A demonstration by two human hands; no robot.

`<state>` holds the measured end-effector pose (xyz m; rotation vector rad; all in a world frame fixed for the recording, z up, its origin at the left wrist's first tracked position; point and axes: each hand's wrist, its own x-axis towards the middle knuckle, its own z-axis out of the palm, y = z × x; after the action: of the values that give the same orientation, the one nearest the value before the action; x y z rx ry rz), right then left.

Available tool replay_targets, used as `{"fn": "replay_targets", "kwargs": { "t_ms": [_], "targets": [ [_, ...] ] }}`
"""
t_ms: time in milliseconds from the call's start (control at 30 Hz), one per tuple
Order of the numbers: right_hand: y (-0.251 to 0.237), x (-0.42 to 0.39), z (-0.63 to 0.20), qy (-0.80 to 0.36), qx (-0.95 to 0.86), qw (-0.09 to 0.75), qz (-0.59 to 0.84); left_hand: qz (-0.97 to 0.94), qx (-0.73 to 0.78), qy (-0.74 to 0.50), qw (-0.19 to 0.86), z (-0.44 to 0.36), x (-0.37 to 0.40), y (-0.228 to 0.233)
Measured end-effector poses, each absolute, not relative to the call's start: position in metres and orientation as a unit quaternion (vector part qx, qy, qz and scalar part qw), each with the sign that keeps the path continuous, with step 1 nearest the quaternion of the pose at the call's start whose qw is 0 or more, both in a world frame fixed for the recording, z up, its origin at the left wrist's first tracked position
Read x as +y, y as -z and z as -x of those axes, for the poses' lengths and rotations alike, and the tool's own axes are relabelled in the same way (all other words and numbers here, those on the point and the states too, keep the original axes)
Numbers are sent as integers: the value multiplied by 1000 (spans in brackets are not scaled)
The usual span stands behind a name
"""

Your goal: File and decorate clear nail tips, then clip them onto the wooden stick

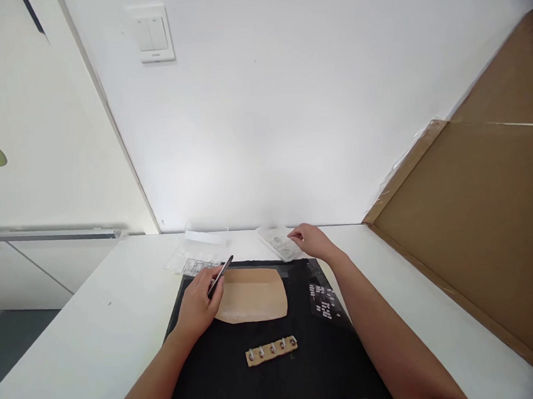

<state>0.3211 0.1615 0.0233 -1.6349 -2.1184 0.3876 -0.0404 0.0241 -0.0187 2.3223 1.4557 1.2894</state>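
Observation:
My left hand [201, 301] is closed round a slim dark tool with a paler side [220, 277], held slanting over the left end of a shallow tan tray [254, 294]. I cannot make out the tool's exact kind. At the back, my right hand [314, 240] has its fingertips pinched together at the edge of a clear plastic packet or tray [281, 242]. Whatever is between those fingertips is too small to see. Nearer to me lies a tan strip [271, 351] bearing several round, shiny brownish studs with small whitish pieces beside them.
A black mat [234, 374] covers the middle of the white table [82, 355]. On its right lies a clear sheet with small white pieces [324, 301]. Clear packaging [199, 252] sits back left. A wall [261, 132] rises behind; a cardboard panel [483, 207] stands right.

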Motion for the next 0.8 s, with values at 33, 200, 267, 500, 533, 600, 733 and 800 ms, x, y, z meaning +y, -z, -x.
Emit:
{"fn": "replay_targets", "kwargs": {
  "t_ms": [33,200,267,500,533,600,733,800],
  "targets": [
    [-25,160,-322,-147,-763,228,587,-764,480,-427,60,41,24,19],
    [-38,150,-318,-202,-741,295,569,-753,482,-440,91,38,23,17],
    [-45,143,-311,-241,-733,322,549,-743,485,-447,114,35,21,16],
    [-64,103,-263,-369,-731,373,436,-692,488,-475,240,24,11,14],
    [-65,97,-255,-381,-732,373,425,-684,486,-477,260,22,10,14],
    [-64,87,-241,-405,-732,367,406,-671,481,-482,295,20,9,13],
    [-60,72,-220,-439,-730,355,385,-655,468,-484,344,16,7,10],
    [-55,66,-215,-420,-740,351,390,-652,461,-483,359,16,6,8]
  ]
}}
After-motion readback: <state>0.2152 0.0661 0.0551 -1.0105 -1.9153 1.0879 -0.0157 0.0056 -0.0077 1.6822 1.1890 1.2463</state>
